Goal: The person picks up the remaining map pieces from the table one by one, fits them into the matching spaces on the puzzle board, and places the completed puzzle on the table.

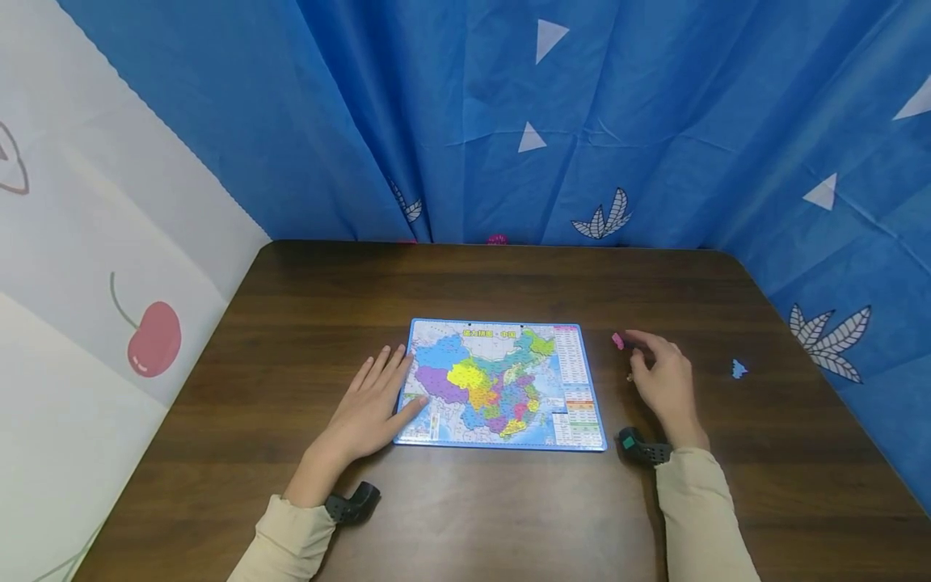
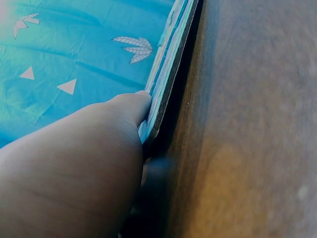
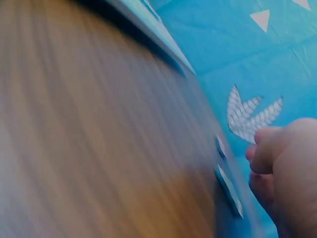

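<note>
Brown wood-grain table [image 1: 502, 517] fills the lower half of the head view. Nearest are two pale sleeves, the left sleeve [image 1: 287, 537] and the right sleeve [image 1: 701, 509], each with a black camera on its wrist. Just beyond, the left hand [image 1: 374, 408] lies flat with its fingers straight and spread, gripping nothing; its fingertips meet the left edge of a colourful map board [image 1: 549, 380], and its thumb rests over the near left corner. The board lies flat, its long side running left to right.

Across from it, the right hand [image 1: 665, 384] is over the table beyond the board's right edge. Its fingers are loosely bent, thumb and forefinger apart, with nothing seen between them; the right wrist view is blurred, so a tiny thing behind the fingertips could be missed. A tan scrap [image 1: 629, 377] is just below the thumb tip. Farther right, well apart from the hand, lies a light blue piece [image 1: 739, 369].

What matters most is the pink piece [image 1: 618, 341]: just left of the right forefinger's tip, between it and the board, with its long axis slanting from far left to near right. The right hand is much the nearer. Farthest back hangs a blue curtain [image 1: 465, 121].
</note>
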Tool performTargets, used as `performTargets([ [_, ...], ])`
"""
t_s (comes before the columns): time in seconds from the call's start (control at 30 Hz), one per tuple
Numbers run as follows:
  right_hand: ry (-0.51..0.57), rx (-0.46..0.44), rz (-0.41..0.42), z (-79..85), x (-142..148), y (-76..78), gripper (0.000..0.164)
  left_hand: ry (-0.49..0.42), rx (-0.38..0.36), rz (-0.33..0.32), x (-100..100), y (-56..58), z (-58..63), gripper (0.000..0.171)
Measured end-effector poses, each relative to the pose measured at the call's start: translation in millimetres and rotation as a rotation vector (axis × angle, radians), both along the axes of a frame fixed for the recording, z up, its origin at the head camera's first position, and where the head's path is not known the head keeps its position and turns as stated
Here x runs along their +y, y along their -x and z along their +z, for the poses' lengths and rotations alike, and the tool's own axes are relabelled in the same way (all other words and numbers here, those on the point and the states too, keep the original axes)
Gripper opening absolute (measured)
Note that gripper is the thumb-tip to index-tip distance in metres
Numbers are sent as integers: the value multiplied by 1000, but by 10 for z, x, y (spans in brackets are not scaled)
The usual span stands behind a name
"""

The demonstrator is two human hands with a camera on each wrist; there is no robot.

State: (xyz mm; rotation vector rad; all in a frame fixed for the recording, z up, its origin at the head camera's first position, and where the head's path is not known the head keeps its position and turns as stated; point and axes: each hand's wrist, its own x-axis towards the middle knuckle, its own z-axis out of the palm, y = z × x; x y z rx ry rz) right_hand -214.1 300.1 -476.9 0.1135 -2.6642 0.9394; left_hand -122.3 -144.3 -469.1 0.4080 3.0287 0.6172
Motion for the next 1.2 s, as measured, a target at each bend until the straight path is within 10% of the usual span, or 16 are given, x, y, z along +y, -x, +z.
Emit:
performTargets([
  [0.37, -74, -146, -62, 75, 256, -92, 34, 2, 7, 1, -6, -10, 4, 81],
  [0.67, -89, -375, 53, 148, 285, -119, 75, 7, 9, 3, 8, -7, 0, 82],
  [1.2, -79, -346, 48, 150, 269, -154, 53, -4, 13, 0, 12, -8, 12, 81],
])
